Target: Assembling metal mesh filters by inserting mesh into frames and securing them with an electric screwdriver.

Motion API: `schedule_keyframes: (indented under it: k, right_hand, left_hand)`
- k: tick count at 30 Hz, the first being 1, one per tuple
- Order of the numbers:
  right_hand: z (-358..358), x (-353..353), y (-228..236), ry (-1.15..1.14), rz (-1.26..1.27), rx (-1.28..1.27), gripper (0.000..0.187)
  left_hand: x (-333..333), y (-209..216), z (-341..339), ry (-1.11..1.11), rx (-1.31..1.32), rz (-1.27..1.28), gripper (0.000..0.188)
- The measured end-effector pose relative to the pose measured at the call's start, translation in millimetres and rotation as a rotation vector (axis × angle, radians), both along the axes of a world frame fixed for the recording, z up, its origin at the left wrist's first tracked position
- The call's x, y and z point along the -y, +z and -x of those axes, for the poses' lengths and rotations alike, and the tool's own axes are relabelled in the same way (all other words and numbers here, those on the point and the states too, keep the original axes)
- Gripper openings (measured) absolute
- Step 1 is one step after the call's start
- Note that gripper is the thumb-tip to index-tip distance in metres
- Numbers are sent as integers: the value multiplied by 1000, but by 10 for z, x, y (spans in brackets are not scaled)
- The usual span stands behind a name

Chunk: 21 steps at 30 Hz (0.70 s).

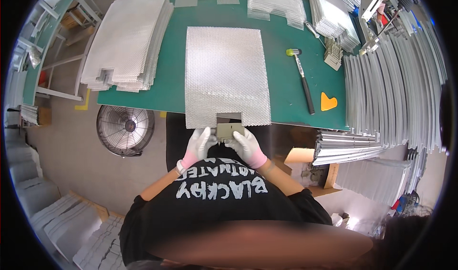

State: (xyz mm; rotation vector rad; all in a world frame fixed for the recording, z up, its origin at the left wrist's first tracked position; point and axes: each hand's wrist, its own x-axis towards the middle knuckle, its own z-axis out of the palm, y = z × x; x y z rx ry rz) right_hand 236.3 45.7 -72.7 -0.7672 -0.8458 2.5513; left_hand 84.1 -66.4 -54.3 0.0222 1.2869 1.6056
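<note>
Between my gloved hands is a small olive-grey rectangular plastic part (pixel 230 130), just off the table's front edge. My left hand (pixel 199 143) grips its left side, and my right hand (pixel 244 146) has its thumb and fingers on the right side. A silvery mesh panel (pixel 227 74) lies flat in front of me, its near edge reaching over the table edge. The part is at the rectangular notch in that near edge; whether the two touch, I cannot tell.
A green table (pixel 286 98) carries a stack of mesh panels (pixel 126 36) at left. To the right lie a mallet (pixel 303 81), an orange scraper (pixel 328 101), a screwdriver (pixel 312 30) and a pile of olive-grey parts (pixel 333 54). A floor fan (pixel 126 130) stands below left; metal strips (pixel 393 84) line the right.
</note>
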Motion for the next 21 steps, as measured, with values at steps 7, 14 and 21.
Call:
schedule_keyframes:
  k: [7, 14, 21]
  right_hand:
    - [52, 13, 162, -46, -125, 119, 26]
    - [107, 59, 157, -79, -300, 267, 24]
    - [136, 79, 111, -147, -476, 324, 20]
  left_hand:
    - [-90, -95, 115, -133, -317, -197, 39]
    - [-77, -278, 125, -180, -304, -143, 40]
    - [-156, -192, 98, -442, -299, -45, 38]
